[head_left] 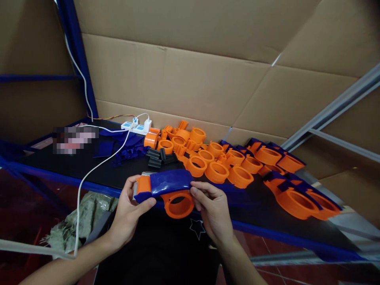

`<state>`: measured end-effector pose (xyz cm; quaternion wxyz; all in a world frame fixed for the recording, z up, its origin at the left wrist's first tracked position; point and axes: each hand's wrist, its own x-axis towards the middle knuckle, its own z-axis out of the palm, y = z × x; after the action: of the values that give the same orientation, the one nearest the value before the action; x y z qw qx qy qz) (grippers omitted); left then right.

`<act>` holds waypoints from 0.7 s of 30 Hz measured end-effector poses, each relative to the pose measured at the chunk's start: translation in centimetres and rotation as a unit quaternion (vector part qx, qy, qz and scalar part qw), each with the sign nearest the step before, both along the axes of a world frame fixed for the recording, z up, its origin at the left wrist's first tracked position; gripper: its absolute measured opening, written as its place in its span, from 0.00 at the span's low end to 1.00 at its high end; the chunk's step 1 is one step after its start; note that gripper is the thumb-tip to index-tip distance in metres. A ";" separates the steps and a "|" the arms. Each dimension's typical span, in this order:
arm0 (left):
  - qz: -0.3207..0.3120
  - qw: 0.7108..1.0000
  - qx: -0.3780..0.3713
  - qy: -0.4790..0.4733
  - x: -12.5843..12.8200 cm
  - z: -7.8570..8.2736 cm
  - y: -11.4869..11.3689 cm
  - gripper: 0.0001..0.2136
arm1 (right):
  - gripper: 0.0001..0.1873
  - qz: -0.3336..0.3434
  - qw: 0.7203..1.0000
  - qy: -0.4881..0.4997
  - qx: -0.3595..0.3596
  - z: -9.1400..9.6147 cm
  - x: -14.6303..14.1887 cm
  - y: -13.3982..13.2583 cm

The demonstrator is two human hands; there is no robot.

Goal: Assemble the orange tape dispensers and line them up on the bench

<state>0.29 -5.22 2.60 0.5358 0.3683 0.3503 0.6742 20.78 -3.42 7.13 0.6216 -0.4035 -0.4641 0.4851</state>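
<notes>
Between my two hands is a tape dispenser point(170, 183) with a blue cover and an orange ring below, held above the front edge of the bench. My left hand point(128, 213) closes round its orange end, where a serrated edge shows. The fingers of my right hand point(212, 206) pinch the other end of the blue cover. Just beyond lie several orange ring parts point(216, 172) and a few short black pieces point(154, 158). Blue parts point(130, 152) are heaped to their left.
Several dispensers with blue covers point(299, 202) lie on the right of the black bench top point(74, 168). A white power strip point(136, 128) stands at the back, its white cable point(101, 162) hanging over the front edge. Cardboard point(178, 79) walls the back. A greenish sack point(86, 213) sits below left.
</notes>
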 end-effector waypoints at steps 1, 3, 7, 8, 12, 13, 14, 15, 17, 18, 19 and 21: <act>0.006 1.000 -0.001 0.006 0.0 0.1 -0.1 0.30 | 0.07 -0.003 1.000 -0.001 0.000 0.0 0.0 0.0; 0.019 1.000 0.001 0.022 -0.1 0.1 -0.4 0.30 | 0.07 -0.008 1.000 0.002 -0.003 -0.1 -0.1 -0.1; 0.044 0.996 0.028 0.075 -0.5 0.1 -0.7 0.30 | 0.07 -0.023 1.000 0.016 -0.008 -0.7 -0.3 -0.8; 0.050 0.994 0.038 0.090 -0.5 0.1 -0.7 0.30 | 0.07 -0.025 0.999 0.018 -0.009 -0.9 -0.4 -1.0; 0.063 0.989 0.058 0.123 -0.6 0.0 -0.7 0.31 | 0.07 -0.023 0.999 0.020 -0.013 -1.5 -0.6 -1.4; 0.067 0.988 0.060 0.127 -0.5 -0.1 -0.7 0.31 | 0.07 -0.020 1.000 0.018 -0.013 -1.5 -0.6 -1.4; 0.072 0.987 0.060 0.130 -0.5 -0.2 -0.7 0.31 | 0.07 -0.017 1.000 0.016 -0.014 -1.5 -0.6 -1.3; 0.076 0.987 0.061 0.131 -0.5 -0.2 -0.7 0.30 | 0.07 -0.012 1.000 0.014 -0.015 -1.5 -0.6 -1.3; 0.080 0.986 0.058 0.132 -0.5 -0.4 -0.8 0.30 | 0.07 -0.002 1.000 0.013 -0.021 -1.4 -0.5 -1.1; 0.080 0.987 0.056 0.131 -0.5 -0.4 -0.8 0.30 | 0.07 0.002 1.000 0.017 -0.025 -1.4 -0.5 -1.1; 0.080 0.987 0.053 0.128 -0.6 -0.5 -0.7 0.30 | 0.07 0.005 0.999 0.023 -0.031 -1.4 -0.5 -1.1; 0.079 0.989 0.048 0.117 -0.6 -0.5 -0.6 0.30 | 0.07 0.011 0.998 0.039 -0.043 -1.3 -0.4 -1.1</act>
<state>-0.27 -5.84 2.08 0.4180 0.4412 0.4062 0.6824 20.40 -4.47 5.86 0.6162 -0.4053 -0.4227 0.5266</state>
